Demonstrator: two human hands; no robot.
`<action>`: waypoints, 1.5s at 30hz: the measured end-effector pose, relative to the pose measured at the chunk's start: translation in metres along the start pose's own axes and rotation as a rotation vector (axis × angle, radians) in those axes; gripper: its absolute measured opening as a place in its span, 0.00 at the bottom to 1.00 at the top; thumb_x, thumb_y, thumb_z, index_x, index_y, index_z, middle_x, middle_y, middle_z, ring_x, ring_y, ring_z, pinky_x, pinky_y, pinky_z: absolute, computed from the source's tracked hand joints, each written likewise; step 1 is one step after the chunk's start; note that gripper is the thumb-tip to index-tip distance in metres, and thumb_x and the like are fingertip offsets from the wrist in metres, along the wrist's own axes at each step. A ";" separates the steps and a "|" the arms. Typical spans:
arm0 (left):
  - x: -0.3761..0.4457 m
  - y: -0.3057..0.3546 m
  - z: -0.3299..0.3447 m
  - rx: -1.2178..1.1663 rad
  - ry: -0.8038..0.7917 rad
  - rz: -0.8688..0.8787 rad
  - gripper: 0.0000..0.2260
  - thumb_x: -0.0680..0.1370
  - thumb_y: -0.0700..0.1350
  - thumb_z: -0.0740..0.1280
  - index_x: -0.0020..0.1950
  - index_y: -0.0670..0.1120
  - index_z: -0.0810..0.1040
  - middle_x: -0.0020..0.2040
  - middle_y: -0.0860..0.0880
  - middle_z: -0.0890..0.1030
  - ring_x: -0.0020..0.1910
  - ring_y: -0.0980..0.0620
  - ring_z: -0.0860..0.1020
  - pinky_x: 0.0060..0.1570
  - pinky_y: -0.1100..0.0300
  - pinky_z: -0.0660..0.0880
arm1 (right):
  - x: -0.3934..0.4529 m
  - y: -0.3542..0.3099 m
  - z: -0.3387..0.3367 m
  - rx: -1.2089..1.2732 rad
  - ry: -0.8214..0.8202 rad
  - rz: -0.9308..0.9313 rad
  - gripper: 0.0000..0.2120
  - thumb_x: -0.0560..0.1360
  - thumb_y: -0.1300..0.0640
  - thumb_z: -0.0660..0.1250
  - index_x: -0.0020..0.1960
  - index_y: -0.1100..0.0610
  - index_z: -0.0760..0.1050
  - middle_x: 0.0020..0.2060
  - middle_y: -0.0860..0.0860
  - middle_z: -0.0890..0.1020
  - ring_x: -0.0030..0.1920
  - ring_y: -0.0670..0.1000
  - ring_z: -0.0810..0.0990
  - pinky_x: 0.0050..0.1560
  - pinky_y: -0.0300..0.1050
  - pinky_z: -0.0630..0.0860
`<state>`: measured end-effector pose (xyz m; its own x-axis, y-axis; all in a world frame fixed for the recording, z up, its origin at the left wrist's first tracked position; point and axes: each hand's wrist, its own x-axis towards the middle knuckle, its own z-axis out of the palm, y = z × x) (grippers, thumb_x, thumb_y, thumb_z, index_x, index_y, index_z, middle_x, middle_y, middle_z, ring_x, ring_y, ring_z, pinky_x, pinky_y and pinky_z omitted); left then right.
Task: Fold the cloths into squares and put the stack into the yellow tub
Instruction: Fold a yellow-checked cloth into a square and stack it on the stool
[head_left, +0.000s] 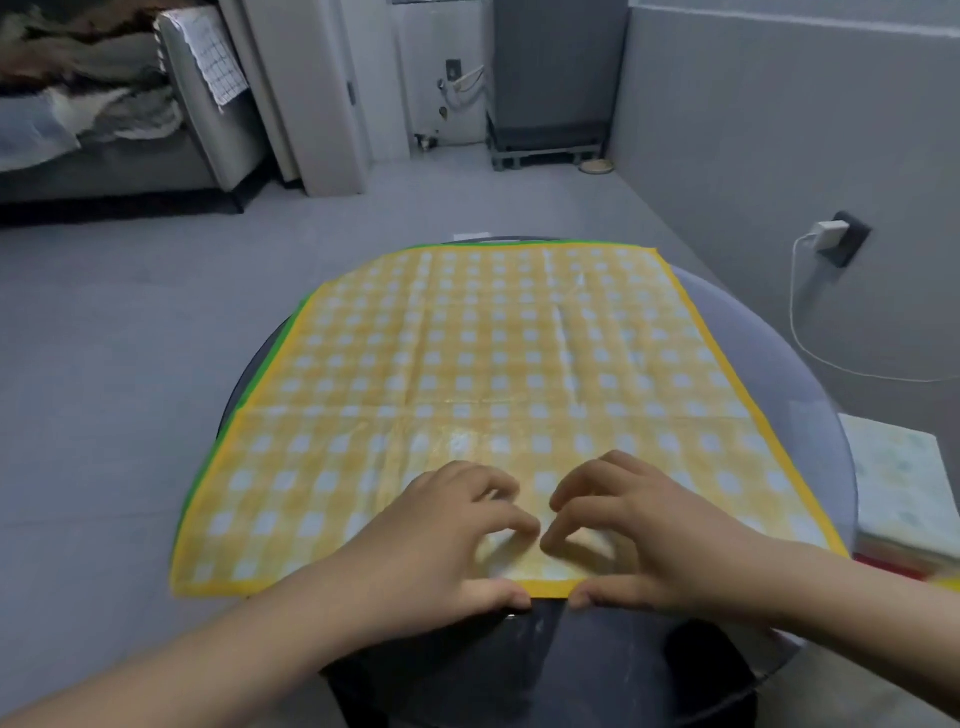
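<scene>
Yellow cloth (467, 374) spread flat on round table (810, 374), green cloth (270, 358) edge showing beneath. Left hand (441, 540) and right hand (639, 530) pinch near hem at middle, fingers curled. Judgement: slide grips out toward corners before lifting; fold along existing crease, edges matched. Tub unseen.

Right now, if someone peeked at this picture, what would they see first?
First, the big yellow checked cloth spread flat over the round table in the middle. Next, the left hand and right hand side by side, pinching its near edge. A green edge peeks out underneath on the left.
</scene>
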<state>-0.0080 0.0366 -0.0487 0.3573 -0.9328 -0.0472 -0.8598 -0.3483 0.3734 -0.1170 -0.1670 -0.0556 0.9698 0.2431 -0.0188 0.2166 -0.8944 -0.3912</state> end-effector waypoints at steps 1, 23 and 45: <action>-0.001 0.000 0.000 -0.011 0.004 -0.001 0.23 0.71 0.64 0.67 0.65 0.62 0.72 0.68 0.61 0.64 0.69 0.63 0.57 0.70 0.62 0.55 | -0.001 -0.001 0.000 0.002 0.009 0.000 0.19 0.68 0.31 0.62 0.54 0.39 0.75 0.55 0.39 0.73 0.56 0.42 0.68 0.55 0.30 0.62; 0.005 0.015 -0.025 -0.229 -0.032 -0.223 0.05 0.72 0.54 0.71 0.42 0.54 0.85 0.44 0.61 0.82 0.48 0.65 0.77 0.51 0.63 0.74 | 0.010 -0.025 -0.019 0.124 -0.005 0.179 0.04 0.74 0.55 0.65 0.41 0.49 0.74 0.47 0.45 0.76 0.49 0.44 0.74 0.52 0.38 0.70; 0.009 0.050 -0.087 0.043 -0.122 -0.212 0.14 0.77 0.57 0.65 0.32 0.55 0.73 0.26 0.56 0.72 0.26 0.61 0.69 0.29 0.64 0.62 | -0.021 -0.045 -0.076 -0.160 0.092 0.250 0.04 0.79 0.54 0.57 0.50 0.47 0.70 0.30 0.42 0.71 0.34 0.47 0.70 0.33 0.38 0.64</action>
<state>-0.0158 0.0185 0.0498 0.4865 -0.8421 -0.2329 -0.7863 -0.5382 0.3034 -0.1382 -0.1608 0.0324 0.9998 -0.0199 -0.0097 -0.0217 -0.9719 -0.2346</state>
